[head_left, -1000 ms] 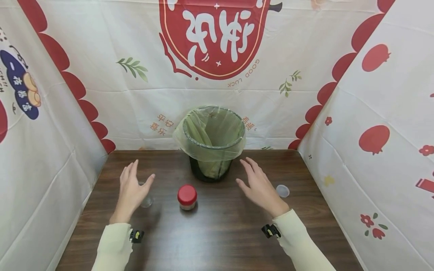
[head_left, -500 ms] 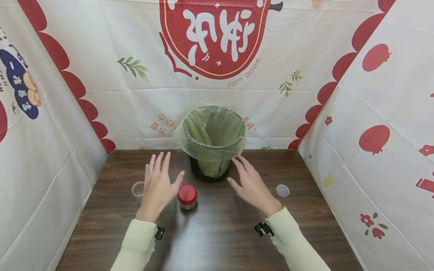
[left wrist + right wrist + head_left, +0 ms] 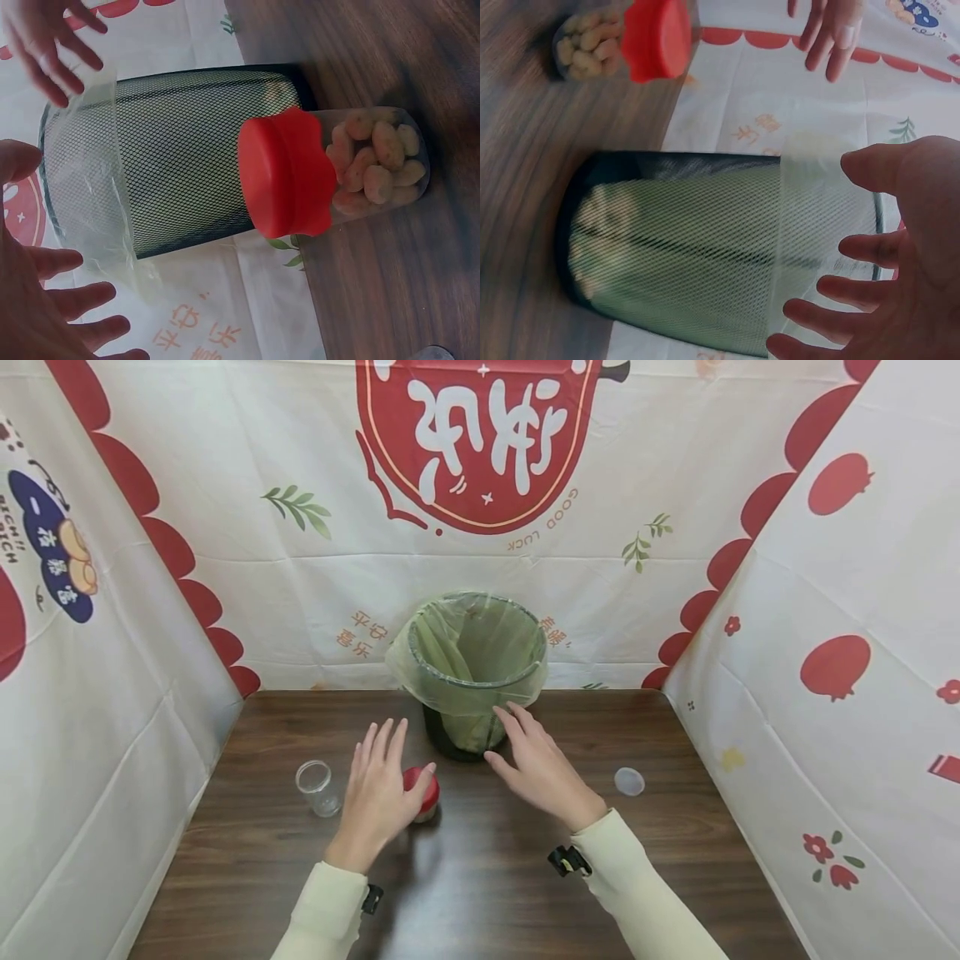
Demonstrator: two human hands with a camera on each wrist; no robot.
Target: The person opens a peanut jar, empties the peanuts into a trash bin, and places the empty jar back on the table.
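My left hand (image 3: 381, 802) hovers over a clear jar (image 3: 375, 161) with a red lid (image 3: 289, 176), fingers spread and thumb apart. In the head view this hand partly covers the jar. Through its wall the left wrist view shows several tan, oval pieces that look like peanuts. My right hand (image 3: 543, 770) is held in front of a black mesh waste bin (image 3: 690, 240), fingers extended and nothing held. The bin stands upright at the table's back, lined with a pale green plastic bag (image 3: 480, 700) folded over its rim.
An uncapped clear jar (image 3: 318, 789) stands left of my left hand. A small translucent disc, perhaps a lid (image 3: 628, 781), lies on the brown wooden table (image 3: 465, 893) at the right. Printed white cloth (image 3: 300, 585) hangs behind and along both sides.
My left hand has moved right, from near the uncapped jar to over the red-lidded one. The right hand has shifted slightly left, closer in front of the bin. The jars stay put.
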